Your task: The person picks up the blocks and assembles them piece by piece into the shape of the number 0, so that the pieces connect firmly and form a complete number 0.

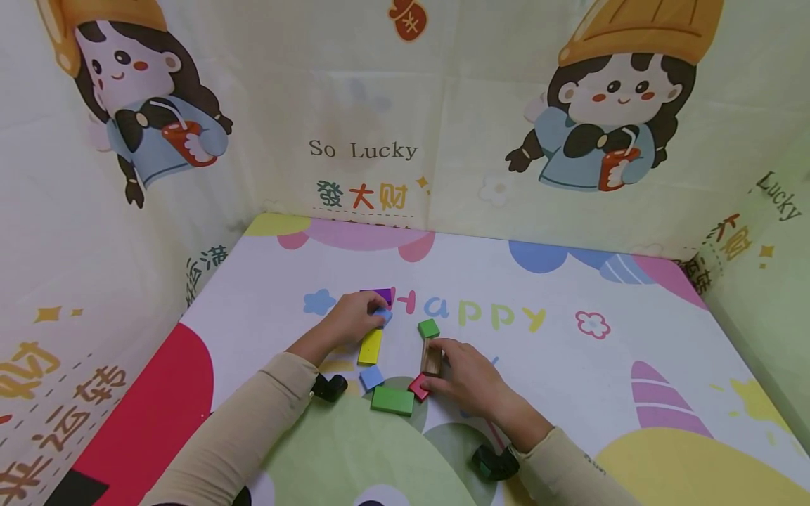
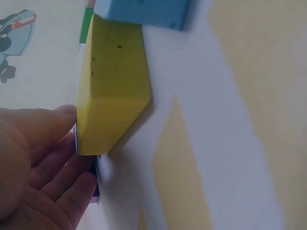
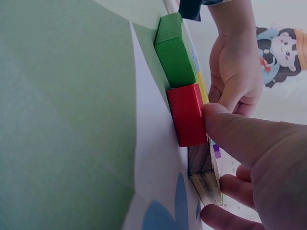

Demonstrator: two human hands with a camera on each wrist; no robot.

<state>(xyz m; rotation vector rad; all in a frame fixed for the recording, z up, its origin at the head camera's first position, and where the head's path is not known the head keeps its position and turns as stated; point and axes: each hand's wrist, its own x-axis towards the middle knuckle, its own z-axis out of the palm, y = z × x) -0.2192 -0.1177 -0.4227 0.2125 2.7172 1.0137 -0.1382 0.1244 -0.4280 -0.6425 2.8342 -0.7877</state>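
Observation:
My left hand (image 1: 356,316) pinches a small blue block (image 1: 386,315) at the far end of a yellow block (image 1: 370,347). Just beyond its fingertips lies a purple block (image 1: 380,294). In the left wrist view, the yellow block (image 2: 117,72) hides most of what those fingers hold. My right hand (image 1: 474,379) has its thumb against a red block (image 3: 186,115), while its other fingers rest along a brown wooden block (image 3: 201,165). A small green block (image 1: 428,328) sits past the wooden block. A larger green block (image 3: 175,52) meets the red one at a corner.
Another blue block (image 1: 371,378) sits between the yellow block and the larger green one. The blocks form a loose ring on a printed cloth (image 1: 544,379). Printed fabric walls (image 1: 468,140) rise behind and at both sides. Each wrist carries a black camera (image 1: 330,387).

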